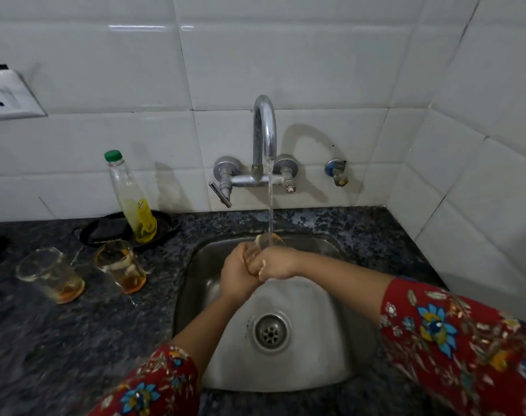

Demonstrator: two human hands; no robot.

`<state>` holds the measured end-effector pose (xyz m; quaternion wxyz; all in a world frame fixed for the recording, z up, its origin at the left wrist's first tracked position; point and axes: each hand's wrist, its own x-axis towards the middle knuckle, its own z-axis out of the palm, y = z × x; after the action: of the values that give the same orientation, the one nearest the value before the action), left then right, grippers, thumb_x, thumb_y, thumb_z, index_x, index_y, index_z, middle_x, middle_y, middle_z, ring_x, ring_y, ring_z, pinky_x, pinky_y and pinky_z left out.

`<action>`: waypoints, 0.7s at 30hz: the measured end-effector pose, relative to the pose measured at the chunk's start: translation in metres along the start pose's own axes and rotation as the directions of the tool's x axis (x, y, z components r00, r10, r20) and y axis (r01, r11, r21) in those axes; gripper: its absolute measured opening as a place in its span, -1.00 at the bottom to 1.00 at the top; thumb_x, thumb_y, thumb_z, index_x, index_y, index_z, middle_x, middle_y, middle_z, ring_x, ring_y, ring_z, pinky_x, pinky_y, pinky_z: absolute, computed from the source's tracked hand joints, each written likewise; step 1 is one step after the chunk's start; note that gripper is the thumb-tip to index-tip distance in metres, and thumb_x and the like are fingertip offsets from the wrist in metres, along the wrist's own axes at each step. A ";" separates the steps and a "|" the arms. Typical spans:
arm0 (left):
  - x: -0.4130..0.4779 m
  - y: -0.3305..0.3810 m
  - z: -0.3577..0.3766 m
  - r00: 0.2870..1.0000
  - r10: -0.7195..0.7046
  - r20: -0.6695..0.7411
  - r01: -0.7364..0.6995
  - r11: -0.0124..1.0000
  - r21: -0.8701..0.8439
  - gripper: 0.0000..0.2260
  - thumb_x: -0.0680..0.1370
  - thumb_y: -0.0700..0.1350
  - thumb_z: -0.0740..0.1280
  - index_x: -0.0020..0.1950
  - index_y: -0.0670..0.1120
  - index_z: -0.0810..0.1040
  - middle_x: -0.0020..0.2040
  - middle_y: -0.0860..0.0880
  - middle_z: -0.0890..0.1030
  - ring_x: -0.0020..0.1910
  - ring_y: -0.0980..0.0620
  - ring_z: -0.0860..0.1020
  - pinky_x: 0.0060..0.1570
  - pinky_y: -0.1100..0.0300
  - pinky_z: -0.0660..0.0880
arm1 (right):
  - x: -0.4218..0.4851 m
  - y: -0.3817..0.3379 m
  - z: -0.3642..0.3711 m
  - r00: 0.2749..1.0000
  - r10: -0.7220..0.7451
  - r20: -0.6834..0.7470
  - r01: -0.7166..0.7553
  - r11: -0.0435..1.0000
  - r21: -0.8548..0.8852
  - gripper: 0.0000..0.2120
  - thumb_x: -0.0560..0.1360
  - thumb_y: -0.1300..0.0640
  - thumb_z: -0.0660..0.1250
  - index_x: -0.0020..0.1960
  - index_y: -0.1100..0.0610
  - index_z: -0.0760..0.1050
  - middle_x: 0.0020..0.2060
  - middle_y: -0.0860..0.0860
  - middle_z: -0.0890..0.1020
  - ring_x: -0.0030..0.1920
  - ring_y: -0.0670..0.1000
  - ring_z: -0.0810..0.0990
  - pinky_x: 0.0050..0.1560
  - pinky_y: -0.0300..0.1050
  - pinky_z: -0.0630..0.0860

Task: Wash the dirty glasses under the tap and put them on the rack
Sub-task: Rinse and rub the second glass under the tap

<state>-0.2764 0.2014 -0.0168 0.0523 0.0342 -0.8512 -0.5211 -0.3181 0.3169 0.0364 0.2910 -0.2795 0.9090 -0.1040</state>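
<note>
The rinsing step is in hand: both hands meet over the sink [331, 298], the left hand [239, 276] and right hand [278, 264] clamped together around one glass [267, 243], its rim up under the stream from the tap [264, 130]. Next, by my judgement, comes a turn to tip the water out — then a carry to the rack, which is not in view. At nine o'clock on the counter [45, 340] wait two dirty glasses [120, 265], amber dregs in each, with a soap bottle [132, 199] at ten o'clock behind them — nothing blocks the sink.
</note>
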 end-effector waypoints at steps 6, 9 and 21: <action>0.010 0.007 -0.022 0.953 0.100 0.285 -0.083 0.994 -0.072 -0.48 0.29 -0.04 0.55 0.22 0.09 0.50 0.21 0.14 0.55 0.22 0.14 0.53 0.31 0.20 0.41 | -0.008 0.022 -0.013 0.918 -0.390 -0.065 0.210 0.622 -0.755 -0.79 0.53 0.18 0.27 0.14 0.12 0.56 0.11 0.06 0.62 0.15 0.12 0.57 0.16 0.04 0.52; 0.011 0.005 -0.007 0.997 0.051 0.053 -0.055 0.996 0.067 -0.67 0.28 0.13 0.44 0.01 0.13 0.52 -0.05 0.13 0.66 0.04 0.10 0.61 0.19 -0.04 0.50 | -0.012 0.008 -0.015 0.985 -0.128 -0.118 0.058 0.879 -0.474 -0.82 0.51 0.18 0.24 0.04 0.19 0.56 -0.03 0.12 0.60 -0.05 0.12 0.56 -0.04 -0.03 0.52; 0.013 0.015 -0.003 0.976 0.180 0.124 -0.186 0.982 0.033 -0.66 0.37 -0.06 0.50 0.06 0.16 0.50 -0.03 0.18 0.63 -0.03 0.30 0.58 0.02 0.28 0.52 | -0.014 0.005 -0.009 0.997 0.062 -0.053 -0.073 0.969 -0.235 -0.81 0.49 0.26 0.23 0.02 0.28 0.57 0.01 0.18 0.62 0.03 0.18 0.57 0.00 -0.04 0.49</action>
<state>-0.2894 0.2040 -0.0018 0.0478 -0.0747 -0.8638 -0.4960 -0.3161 0.3286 0.0483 0.2385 -0.2786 0.9303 0.0091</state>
